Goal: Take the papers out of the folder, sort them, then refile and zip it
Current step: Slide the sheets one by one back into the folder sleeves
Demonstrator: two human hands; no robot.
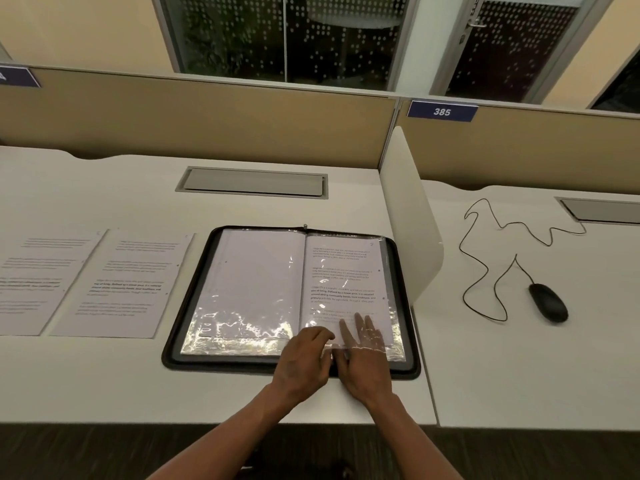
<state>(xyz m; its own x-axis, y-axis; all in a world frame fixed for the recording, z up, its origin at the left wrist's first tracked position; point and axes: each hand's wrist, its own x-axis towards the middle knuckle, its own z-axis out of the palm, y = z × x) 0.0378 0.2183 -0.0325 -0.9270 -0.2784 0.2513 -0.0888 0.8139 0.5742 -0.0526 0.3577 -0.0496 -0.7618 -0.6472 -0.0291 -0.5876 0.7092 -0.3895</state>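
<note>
White desk (242,393); folder (194,306) open; right hand (363,355) fingers flat inside sleeve (346,278); left hand (304,358) pinching its edge

My fingers (362,332) are down at 5 o'clock on the open folder (291,296), which fills the middle of the desk (104,375). At 9 o'clock two loose sheets (121,285) lie flat side by side, just beside the folder, so a sweep that way crosses paper. At 12 o'clock the desk is bare up to a flush cable hatch (252,181), then the partition wall (194,116) blocks. At 3 o'clock an upright white divider (408,216) stands just beside the folder; past it lie a mouse (549,303) and its looping cord (485,237).
</note>
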